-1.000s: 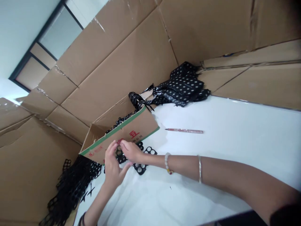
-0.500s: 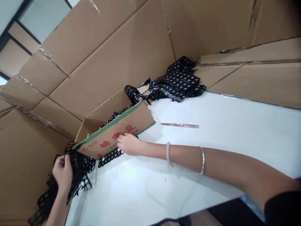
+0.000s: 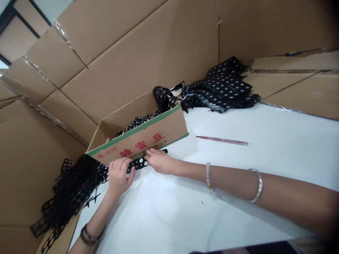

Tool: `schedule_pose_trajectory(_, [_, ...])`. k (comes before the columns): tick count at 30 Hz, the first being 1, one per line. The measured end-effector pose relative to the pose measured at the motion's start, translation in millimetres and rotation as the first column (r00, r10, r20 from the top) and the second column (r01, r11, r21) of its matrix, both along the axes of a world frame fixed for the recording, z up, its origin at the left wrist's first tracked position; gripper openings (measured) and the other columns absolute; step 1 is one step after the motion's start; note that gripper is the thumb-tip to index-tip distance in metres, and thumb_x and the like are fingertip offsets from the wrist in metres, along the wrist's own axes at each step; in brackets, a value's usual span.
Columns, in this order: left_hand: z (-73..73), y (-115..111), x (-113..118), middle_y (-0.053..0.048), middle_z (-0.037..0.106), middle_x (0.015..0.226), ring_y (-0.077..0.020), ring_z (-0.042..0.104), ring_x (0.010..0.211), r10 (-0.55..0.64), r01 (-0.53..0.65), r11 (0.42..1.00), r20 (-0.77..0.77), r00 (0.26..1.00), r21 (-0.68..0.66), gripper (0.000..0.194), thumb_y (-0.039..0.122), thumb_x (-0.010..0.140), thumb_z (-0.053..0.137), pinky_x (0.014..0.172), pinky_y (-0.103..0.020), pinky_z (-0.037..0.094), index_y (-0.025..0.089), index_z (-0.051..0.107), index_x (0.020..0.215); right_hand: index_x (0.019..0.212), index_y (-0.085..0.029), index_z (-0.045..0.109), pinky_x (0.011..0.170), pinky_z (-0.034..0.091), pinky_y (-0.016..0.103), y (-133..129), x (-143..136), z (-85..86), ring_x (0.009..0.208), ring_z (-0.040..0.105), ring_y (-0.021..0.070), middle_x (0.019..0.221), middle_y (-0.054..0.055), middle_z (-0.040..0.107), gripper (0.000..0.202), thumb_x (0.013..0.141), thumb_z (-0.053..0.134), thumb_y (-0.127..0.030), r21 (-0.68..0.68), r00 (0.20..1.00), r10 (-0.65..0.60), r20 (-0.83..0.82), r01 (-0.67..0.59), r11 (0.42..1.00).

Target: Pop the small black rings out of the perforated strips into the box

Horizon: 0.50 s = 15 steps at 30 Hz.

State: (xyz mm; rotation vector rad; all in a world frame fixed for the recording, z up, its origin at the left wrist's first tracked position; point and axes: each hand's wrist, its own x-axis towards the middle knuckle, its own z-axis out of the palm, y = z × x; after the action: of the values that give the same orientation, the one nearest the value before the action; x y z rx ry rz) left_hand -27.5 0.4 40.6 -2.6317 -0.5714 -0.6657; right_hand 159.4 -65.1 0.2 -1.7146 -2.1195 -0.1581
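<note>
A black strip with white dots (image 3: 140,163) lies on the white table along the foot of a cardboard box. My left hand (image 3: 118,176) is on its left end, fingers bent over it and thumb at its near edge. Close by on the right, my right hand (image 3: 160,161) has curled fingers on the same strip; its fingertips are partly hidden. The open-topped box (image 3: 148,137) has green edges and red characters, and dotted black pieces (image 3: 139,122) show inside it. Left of the box, a heap of black perforated netting (image 3: 76,187) hangs over the table edge.
Black polka-dot sheets (image 3: 219,86) are piled behind the box at the right. A thin reddish pen-like stick (image 3: 222,140) lies on the white table (image 3: 280,151). Tall cardboard walls (image 3: 148,49) enclose the back and left.
My left hand has left the black netting and moved right onto the dotted strip. My right hand stays by the strip's other side. The whole view has shifted slightly.
</note>
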Motion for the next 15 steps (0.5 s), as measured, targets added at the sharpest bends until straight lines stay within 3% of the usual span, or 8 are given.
schedule_pose_trajectory(4, [-17.4,-1,22,-0.010,0.055,0.108,-0.0215,0.049,0.099,-0.095,0.049,0.936,-0.118,0.988,-0.348,0.036,0.032,0.082,0.042,0.084,-0.035,0.036,0.016,0.043,0.114,0.096,-0.012,0.054,0.074,0.039,0.031,-5,-1,4.1,0.090,0.046,0.0212,0.096,0.011,0.051,0.025,0.082,0.040,-0.027,-0.039,0.998,0.024,-0.050,-0.026,0.999])
schedule_pose_trajectory(6, [-22.2,0,23,-0.009,0.051,0.114,-0.0217,0.045,0.105,-0.085,0.023,0.898,-0.123,0.989,-0.439,0.040,0.034,0.083,0.042,0.088,-0.036,0.034,0.017,0.038,0.119,0.094,-0.015,0.055,0.072,0.039,0.028,-7,-2,5.1,0.083,0.049,0.0172,0.090,0.007,0.054,0.025,0.084,0.037,-0.029,-0.065,0.994,0.055,-0.094,-0.062,0.996])
schedule_pose_trajectory(10, [-22.0,4,16,-0.008,0.050,0.113,-0.0232,0.042,0.106,-0.073,-0.003,0.889,-0.147,0.986,-0.458,0.039,0.036,0.082,0.044,0.091,-0.039,0.033,0.019,0.041,0.117,0.097,-0.015,0.054,0.076,0.036,0.030,-11,-10,2.8,0.090,0.046,0.0187,0.092,0.008,0.053,0.025,0.084,0.038,-0.029,-0.020,0.986,0.024,-0.167,-0.027,0.999])
schedule_pose_trajectory(15, [-20.2,7,11,-0.007,0.054,0.095,-0.0219,0.049,0.090,-0.052,-0.047,0.878,-0.193,0.980,-0.476,0.035,0.042,0.080,0.045,0.080,-0.035,0.039,0.018,0.048,0.105,0.098,-0.012,0.053,0.076,0.031,0.039,-17,-21,1.6,0.094,0.041,0.0256,0.100,0.013,0.048,0.029,0.084,0.040,-0.034,-0.011,0.983,-0.181,0.040,0.182,0.983])
